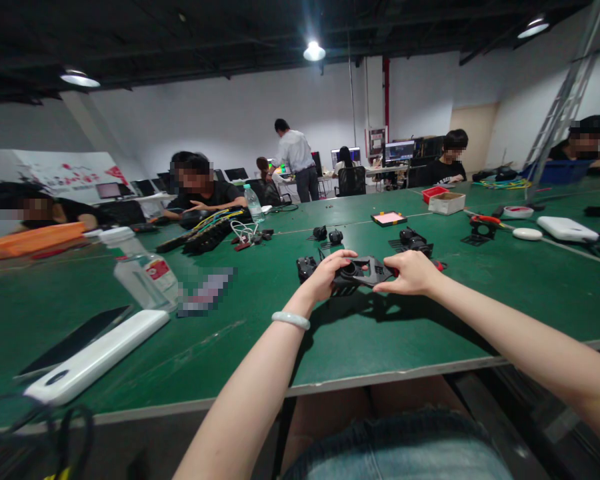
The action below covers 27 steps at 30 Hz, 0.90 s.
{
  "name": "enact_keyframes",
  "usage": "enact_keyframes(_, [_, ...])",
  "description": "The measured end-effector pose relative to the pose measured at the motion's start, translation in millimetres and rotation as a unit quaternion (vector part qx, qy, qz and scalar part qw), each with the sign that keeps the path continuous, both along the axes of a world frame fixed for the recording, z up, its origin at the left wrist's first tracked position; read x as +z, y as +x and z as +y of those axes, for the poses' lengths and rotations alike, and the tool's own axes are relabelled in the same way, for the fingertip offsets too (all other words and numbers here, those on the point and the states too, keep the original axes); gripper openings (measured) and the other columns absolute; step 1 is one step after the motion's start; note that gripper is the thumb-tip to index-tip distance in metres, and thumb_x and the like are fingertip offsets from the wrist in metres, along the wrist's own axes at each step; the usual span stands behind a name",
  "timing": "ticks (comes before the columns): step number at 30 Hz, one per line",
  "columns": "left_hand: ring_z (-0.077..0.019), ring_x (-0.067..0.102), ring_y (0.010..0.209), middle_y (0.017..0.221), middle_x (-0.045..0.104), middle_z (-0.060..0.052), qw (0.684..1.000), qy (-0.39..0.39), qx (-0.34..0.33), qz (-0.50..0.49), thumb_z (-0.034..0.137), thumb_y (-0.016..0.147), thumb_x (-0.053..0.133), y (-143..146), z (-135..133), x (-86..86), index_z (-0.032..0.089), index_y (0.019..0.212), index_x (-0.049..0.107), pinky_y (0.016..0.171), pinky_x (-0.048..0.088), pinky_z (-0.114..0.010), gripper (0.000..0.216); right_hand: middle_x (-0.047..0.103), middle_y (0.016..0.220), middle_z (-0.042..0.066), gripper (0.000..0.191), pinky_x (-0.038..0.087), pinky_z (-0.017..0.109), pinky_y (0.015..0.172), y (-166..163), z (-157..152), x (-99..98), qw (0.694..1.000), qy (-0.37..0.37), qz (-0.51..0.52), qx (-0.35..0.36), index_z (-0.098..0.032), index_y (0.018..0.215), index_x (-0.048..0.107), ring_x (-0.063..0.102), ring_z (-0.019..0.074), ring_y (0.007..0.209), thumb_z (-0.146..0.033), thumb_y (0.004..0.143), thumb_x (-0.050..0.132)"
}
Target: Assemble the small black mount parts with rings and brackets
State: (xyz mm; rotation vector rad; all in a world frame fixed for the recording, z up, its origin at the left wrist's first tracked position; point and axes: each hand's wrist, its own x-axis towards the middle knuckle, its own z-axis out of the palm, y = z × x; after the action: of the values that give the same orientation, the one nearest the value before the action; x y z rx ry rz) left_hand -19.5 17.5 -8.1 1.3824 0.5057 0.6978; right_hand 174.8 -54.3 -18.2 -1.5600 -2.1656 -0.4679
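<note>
Both my hands hold a flat black plastic frame part (361, 272) just above the green table (420, 333). My left hand (327, 275), with a pale bangle on the wrist, grips its left end with fingers curled over it. My right hand (410, 273) pinches its right end. A small black motor-like piece (306, 267) lies just left of my left hand. More small black parts (327, 235) and a black assembly (414, 241) lie beyond the frame.
A tipped water bottle (143, 270), a white power bank (97, 363) and a dark phone (75, 340) lie at left. A pink tray (389, 218), a cardboard box (447, 202) and white devices (567, 229) sit at right. Other people sit at the far side.
</note>
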Motion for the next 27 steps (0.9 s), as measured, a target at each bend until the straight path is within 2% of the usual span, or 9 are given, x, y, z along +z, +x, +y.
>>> enact_keyframes(4, [-0.0171,0.06,0.066,0.077,0.065,-0.005,1.0,-0.004,0.007,-0.002,0.019,0.066,0.048,-1,1,1.9,0.014,0.093,0.05,0.057,0.045,-0.025,0.027,0.055,0.051,0.003,0.06,0.017,0.022,0.045,-3,-2,0.9,1.0,-0.004,0.006,-0.016,-0.018,0.056,0.052,0.05,0.0136,0.049,-0.074,0.059,0.032])
enact_keyframes(14, [-0.0118,0.055,0.06,0.07,0.059,0.0,0.995,0.014,0.1,0.02,0.017,0.061,0.05,1,5,1.6,0.013,0.081,0.057,0.052,0.041,-0.019,0.021,0.059,0.055,0.005,0.062,0.019,0.022,0.044,-18,-8,-3.5,0.996,-0.027,0.028,-0.079,-0.02,0.057,0.054,0.055,0.0173,0.053,-0.076,0.059,0.028])
enact_keyframes(23, [-0.0105,0.055,0.055,0.074,0.059,-0.001,0.998,0.018,0.047,0.037,0.019,0.065,0.048,-3,2,0.3,0.016,0.09,0.053,0.045,0.038,-0.017,0.026,0.06,0.055,0.005,0.061,0.02,0.023,0.044,-15,-6,-7.6,0.997,-0.019,0.017,-0.067,-0.019,0.057,0.055,0.055,0.0172,0.053,-0.076,0.057,0.031])
enact_keyframes(27, [-0.013,0.058,0.059,0.074,0.059,-0.001,0.999,0.027,0.024,0.025,0.018,0.066,0.045,-3,-2,-1.5,0.017,0.095,0.049,0.05,0.042,-0.02,0.029,0.06,0.055,0.005,0.06,0.02,0.022,0.045,-12,-2,-12.4,0.998,-0.007,0.002,-0.058,-0.019,0.057,0.054,0.055,0.0168,0.053,-0.075,0.057,0.033])
